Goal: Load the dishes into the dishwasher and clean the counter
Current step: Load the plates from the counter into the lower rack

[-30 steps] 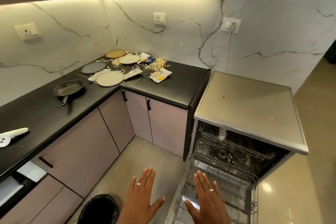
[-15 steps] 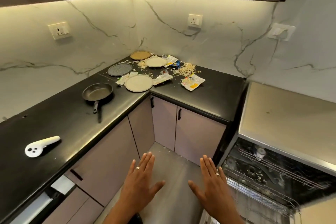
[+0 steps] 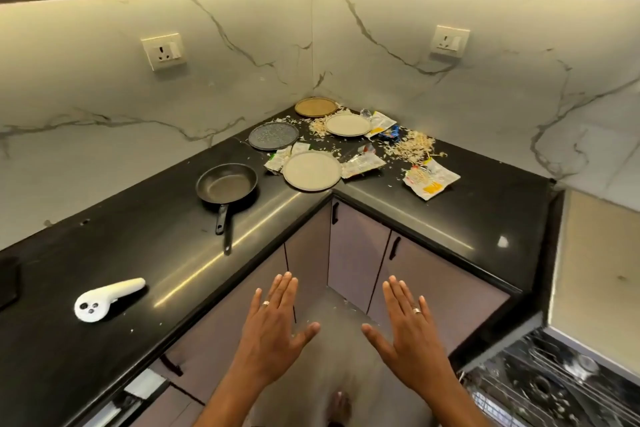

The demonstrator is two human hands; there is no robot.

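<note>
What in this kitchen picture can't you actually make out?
Head view only:
- Open dishwasher with wire rack: cut off by the right and bottom edges; its load cannot be judged.
- Torn yellow-and-white food wrapper: print too small to read.
- Black flat object on the black stone counter: cut by the left edge; unidentifiable.
- Left hand and right hand: palms face away.
</note>
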